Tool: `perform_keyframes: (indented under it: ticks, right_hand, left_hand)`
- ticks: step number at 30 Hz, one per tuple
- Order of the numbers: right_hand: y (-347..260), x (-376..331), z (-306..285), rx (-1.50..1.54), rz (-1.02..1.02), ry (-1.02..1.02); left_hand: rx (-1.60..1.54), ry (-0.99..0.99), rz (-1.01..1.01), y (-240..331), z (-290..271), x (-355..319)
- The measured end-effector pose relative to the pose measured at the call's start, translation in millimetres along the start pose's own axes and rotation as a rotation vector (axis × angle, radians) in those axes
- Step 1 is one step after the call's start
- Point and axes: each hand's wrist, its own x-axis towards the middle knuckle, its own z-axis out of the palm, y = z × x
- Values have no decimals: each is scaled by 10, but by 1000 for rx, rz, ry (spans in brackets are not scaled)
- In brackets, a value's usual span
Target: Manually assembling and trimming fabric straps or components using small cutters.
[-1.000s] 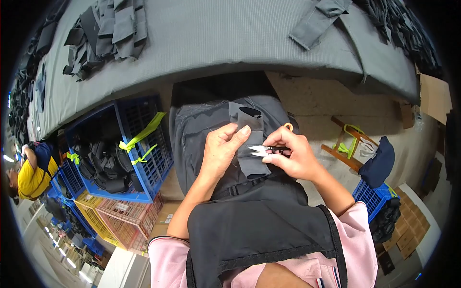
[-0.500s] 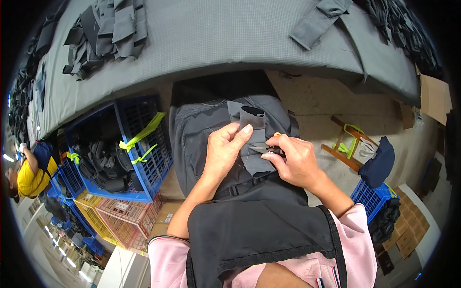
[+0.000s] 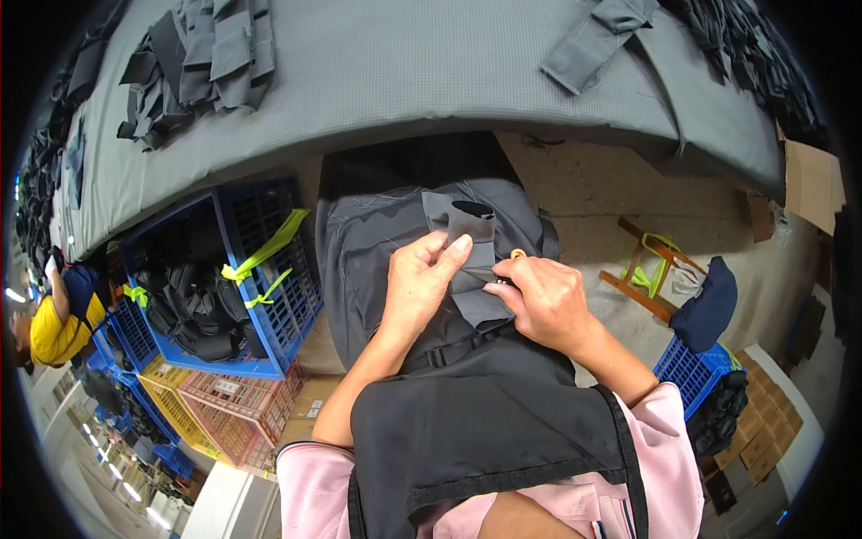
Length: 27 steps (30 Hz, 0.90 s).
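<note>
My left hand (image 3: pixel 418 286) pinches a dark grey fabric strip (image 3: pixel 478 307) between thumb and fingers, above my lap. The strip's upper end is folded into a loop with a dark opening. Closed around a pair of thread snips (image 3: pixel 482 273) is my right hand (image 3: pixel 555 302); the blades point left over the strip, close to my left thumb. The snips' handles are mostly hidden by my fingers. Beneath both hands lies dark grey cloth (image 3: pixel 359 260) with loose threads, over my lap and the black apron (image 3: pixel 485 413).
Ahead stands a grey cloth-covered table (image 3: pixel 404 63), with fabric strips (image 3: pixel 215 54) at its left and another strip (image 3: pixel 597 45) at right. Left is a blue crate (image 3: pixel 292 296) of black items. A wooden stool (image 3: pixel 642 301) stands right. A person in yellow (image 3: pixel 58 332) is far left.
The snips' blades, spread before, are now closer together, and my right hand has turned slightly. My left hand stays on the strip. At far left, the other person's arm has shifted.
</note>
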Motion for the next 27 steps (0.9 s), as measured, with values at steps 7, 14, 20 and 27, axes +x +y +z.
perform_keyframes:
  ticks: [7, 14, 20, 27]
  right_hand:
    - [-55, -133, -165, 949, 544, 120]
    - [122, -74, 43, 960, 597, 122]
    - [85, 174, 14, 1234, 732, 144]
    - [176, 557, -359, 1010, 453, 282]
  left_hand:
    - [-854, -449, 4, -4, -208, -56]
    - [-951, -498, -107, -9, -158, 83]
    - [-580, -446, 78, -17, -172, 55]
    - [9, -168, 757, 995, -499, 207]
